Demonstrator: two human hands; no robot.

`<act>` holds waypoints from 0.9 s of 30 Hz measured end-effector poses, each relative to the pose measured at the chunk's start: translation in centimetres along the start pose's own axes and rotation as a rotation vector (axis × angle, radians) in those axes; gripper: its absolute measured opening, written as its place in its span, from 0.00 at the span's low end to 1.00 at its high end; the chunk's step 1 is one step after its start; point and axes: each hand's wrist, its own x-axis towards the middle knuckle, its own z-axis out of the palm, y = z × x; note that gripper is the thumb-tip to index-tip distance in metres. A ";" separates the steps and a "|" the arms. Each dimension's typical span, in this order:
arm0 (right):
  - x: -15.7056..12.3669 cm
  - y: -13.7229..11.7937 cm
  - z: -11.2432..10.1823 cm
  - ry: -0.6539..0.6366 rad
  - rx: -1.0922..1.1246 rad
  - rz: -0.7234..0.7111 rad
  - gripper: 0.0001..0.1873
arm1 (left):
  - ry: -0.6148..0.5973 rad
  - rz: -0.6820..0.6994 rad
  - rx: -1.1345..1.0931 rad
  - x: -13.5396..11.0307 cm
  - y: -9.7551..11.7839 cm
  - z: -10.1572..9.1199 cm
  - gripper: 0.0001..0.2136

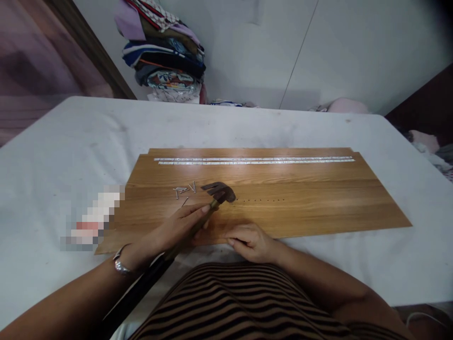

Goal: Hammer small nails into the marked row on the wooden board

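Note:
A long wooden board [318, 198] lies on the white table [71, 156]. A hammer [221, 191] rests with its dark head on the board, its handle running down to the lower left. My left hand [177, 227] lies over the handle close to the head and grips it, index finger stretched along it. My right hand [252, 243] rests knuckles up at the board's near edge, fingers curled; what they hold, if anything, is hidden. Several loose nails [184, 191] lie just left of the hammer head. A row of small dark dots [260, 200] runs right from the head.
Two thin metallic strips [255, 160] lie along the board's far edge. A blurred-out object [92, 219] sits on the table left of the board. A pile of folded clothes [164, 52] stands behind the table by the wall.

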 end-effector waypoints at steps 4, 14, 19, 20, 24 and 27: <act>0.1 -0.1 -0.1 0.002 0.002 -0.004 0.13 | 0.017 -0.011 -0.001 0.1 0.1 -0.2 0.22; 0.1 0.1 0.0 0.023 0.011 -0.020 0.11 | 0.014 -0.030 -0.019 0.3 -0.4 0.1 0.22; 0.2 -0.1 0.0 0.028 0.030 -0.024 0.12 | 0.044 0.016 -0.002 0.2 -0.3 -0.5 0.21; 0.3 -0.1 -0.1 0.038 0.037 -0.030 0.12 | 0.048 0.031 0.003 0.3 -0.3 -0.6 0.21; 0.4 -0.3 -0.1 0.067 0.039 -0.044 0.12 | 0.031 0.022 0.031 0.6 -0.7 -0.7 0.22; 0.4 -0.3 -0.1 0.066 0.029 -0.045 0.11 | 0.013 0.003 0.036 0.7 -0.9 -0.4 0.23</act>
